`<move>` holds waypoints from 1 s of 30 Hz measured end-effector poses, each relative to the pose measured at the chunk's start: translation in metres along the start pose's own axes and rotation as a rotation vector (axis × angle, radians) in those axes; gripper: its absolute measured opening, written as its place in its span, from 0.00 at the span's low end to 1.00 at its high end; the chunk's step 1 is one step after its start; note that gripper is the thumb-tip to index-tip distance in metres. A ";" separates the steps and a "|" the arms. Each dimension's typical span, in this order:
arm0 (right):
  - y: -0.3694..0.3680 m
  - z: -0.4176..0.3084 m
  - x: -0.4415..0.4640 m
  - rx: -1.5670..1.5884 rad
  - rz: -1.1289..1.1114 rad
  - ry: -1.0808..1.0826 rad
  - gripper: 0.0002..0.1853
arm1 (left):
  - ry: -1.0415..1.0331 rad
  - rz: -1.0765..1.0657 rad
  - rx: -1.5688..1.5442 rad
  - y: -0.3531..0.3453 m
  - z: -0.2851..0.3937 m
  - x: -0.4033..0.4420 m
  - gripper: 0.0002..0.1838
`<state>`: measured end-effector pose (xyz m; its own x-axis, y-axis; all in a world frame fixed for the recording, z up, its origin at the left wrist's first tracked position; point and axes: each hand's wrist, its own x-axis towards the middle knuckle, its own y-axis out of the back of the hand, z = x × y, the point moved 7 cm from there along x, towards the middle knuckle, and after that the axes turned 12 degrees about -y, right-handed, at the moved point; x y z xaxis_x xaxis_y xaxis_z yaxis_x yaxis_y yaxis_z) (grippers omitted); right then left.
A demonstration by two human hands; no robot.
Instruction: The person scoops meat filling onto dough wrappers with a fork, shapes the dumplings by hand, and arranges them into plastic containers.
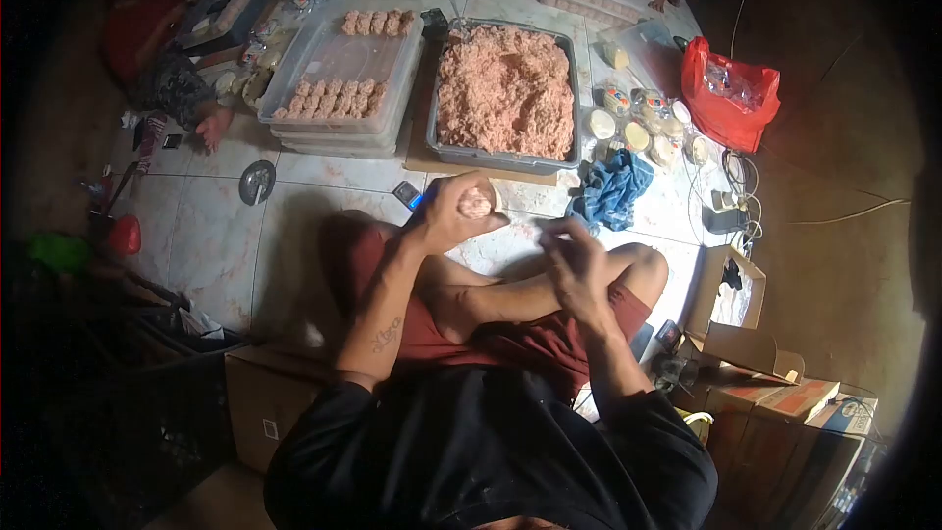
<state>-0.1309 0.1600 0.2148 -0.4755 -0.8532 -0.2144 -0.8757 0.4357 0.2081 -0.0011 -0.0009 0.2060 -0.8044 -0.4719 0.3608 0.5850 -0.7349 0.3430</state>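
My left hand [458,211] is wrapped round a small round cup [478,202] with pink minced mix in it, above my lap. To its right, my right hand [575,263] has its fingers bent together; something thin may be at the fingertips, too blurred to make out. Beyond my hands a grey tub [497,157] is heaped with pink minced mix [505,88]. On its left, stacked clear plastic boxes [339,142] carry rows of pink portions [330,99]. A small blue-lit device [406,196] lies just left of my left hand.
Round cups and lids [636,137], a blue cloth [613,186] and a red bag [729,103] are on the right. A dark round lid [257,182] lies left on the tiles. Another person's hand [213,127] shows beside the boxes. Cardboard boxes [775,422] stand at lower right.
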 end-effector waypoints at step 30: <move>-0.005 -0.028 -0.009 -0.311 0.098 0.192 0.08 | 0.021 0.074 0.373 -0.005 -0.006 0.008 0.22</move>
<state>-0.1200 0.1573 0.2424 -0.5052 -0.8630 -0.0027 -0.7458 0.4350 0.5045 -0.0115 -0.0039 0.2026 -0.7586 -0.5295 0.3797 0.6356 -0.4730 0.6101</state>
